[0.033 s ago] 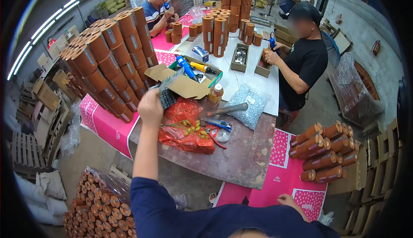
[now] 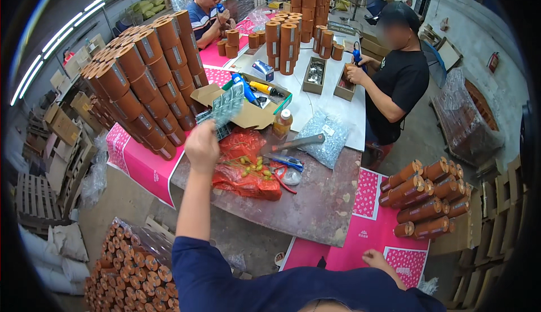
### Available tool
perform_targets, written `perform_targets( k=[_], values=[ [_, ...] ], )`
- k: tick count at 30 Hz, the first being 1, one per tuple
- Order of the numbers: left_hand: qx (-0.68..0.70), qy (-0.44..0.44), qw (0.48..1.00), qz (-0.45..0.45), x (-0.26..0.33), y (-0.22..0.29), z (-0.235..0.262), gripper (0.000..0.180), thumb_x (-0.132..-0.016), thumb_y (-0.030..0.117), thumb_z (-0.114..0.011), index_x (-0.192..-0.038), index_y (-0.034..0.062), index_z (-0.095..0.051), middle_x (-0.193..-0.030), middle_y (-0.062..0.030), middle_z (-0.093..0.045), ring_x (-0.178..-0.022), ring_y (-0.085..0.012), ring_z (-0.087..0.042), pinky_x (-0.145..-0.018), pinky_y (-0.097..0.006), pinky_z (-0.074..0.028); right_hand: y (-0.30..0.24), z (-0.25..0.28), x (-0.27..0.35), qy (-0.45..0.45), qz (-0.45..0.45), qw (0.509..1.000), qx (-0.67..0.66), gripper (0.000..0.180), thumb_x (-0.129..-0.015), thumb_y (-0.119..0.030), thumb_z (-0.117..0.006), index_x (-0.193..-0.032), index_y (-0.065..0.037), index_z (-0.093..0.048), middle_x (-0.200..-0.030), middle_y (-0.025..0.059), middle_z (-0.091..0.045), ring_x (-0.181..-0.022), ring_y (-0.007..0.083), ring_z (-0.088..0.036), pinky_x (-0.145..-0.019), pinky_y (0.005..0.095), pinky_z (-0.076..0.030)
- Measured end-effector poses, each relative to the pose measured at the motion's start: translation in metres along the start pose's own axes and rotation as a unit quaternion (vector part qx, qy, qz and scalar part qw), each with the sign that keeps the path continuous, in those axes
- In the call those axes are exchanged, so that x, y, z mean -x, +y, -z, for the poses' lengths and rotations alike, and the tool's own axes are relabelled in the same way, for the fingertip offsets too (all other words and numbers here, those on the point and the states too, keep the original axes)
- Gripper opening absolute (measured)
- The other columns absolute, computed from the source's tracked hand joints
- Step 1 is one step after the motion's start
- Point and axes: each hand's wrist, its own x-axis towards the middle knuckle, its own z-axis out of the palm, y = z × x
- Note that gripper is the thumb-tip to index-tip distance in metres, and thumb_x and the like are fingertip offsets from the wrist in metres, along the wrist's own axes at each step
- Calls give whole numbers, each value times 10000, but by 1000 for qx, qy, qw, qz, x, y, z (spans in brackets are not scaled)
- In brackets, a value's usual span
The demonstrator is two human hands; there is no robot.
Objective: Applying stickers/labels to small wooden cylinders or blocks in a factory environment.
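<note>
The sheet of small packets (image 2: 225,106), a flat greyish card with rows of tiny items under clear film, is pinched at its lower edge by the left hand (image 2: 202,144) and held up above the near corner of the surface (image 2: 315,210). The left grip is clenched on that sheet; the sheet rises up and to the right from the fingers, its long axis slanting toward the open cardboard box (image 2: 248,114) just behind it. The right hand (image 2: 376,258) is low, well apart from the sheet, resting at the pink printed paper (image 2: 360,239) with fingers curled; it seems to hold nothing, though the view there is too small to be sure. So the left hand is clearly the nearer one.

Below the raised sheet lies a red plastic bag (image 2: 248,171), with a hammer (image 2: 293,143), a clear bag of small metal parts (image 2: 327,140) and a small brown bottle (image 2: 282,123) beside it. Stacks of orange-brown tubes (image 2: 146,81) flank the surface. Two other people work at the far end.
</note>
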Motion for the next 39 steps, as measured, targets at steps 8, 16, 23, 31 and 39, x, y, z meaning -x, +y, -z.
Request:
perform_targets(
  k=[8, 16, 23, 31, 39],
  values=[
    [244, -111, 946, -184, 46, 228, 51, 92, -643, 60, -611, -733, 57, -600, -892, -53, -623, -848, -235, -596, -664, -316, -507, -189, 54, 48, -283, 127, 807, -503, 442, -859, -297, -487, -1196, -27, -392, -1128, 146, -495, -1039, 239, -488, -847, 393, -423],
    [329, -195, 907, -174, 104, 437, 73, 105, -612, 51, -607, -715, 47, -588, -928, -75, -604, -901, -278, -568, -704, -337, -484, -125, 118, 115, -84, 212, 826, -516, 246, -863, -128, -485, -1055, 26, -487, -996, 81, -560, -866, 123, -542, -780, 269, -439],
    [338, -235, 898, 154, 124, 555, 89, 319, -606, -79, -513, -902, 30, -562, -1111, -181, -467, -1017, -294, -480, -860, -358, -400, -40, 185, 140, -10, 283, 810, -513, 197, -882, -149, -466, -952, 13, -554, -869, 47, -608, -747, 77, -561, -690, 210, -445],
    [607, -340, 468, 546, 103, 602, 82, 338, -765, 76, -604, -1058, -8, -459, -907, -88, -592, -786, -115, -580, -698, -237, -467, -10, 183, 169, -3, 261, 866, -426, 224, -883, -202, -479, -864, 1, -571, -743, -15, -566, -626, 14, -475, -546, 173, -397],
    [603, -291, 498, 552, 109, 591, 69, 204, -736, -22, -604, -920, -16, -516, -836, -106, -612, -696, -140, -604, -638, -261, -507, -18, 193, 183, -72, 255, 879, -396, 154, -844, -143, -540, -881, 7, -540, -805, 32, -588, -716, 50, -517, -640, 192, -426]
  ],
)
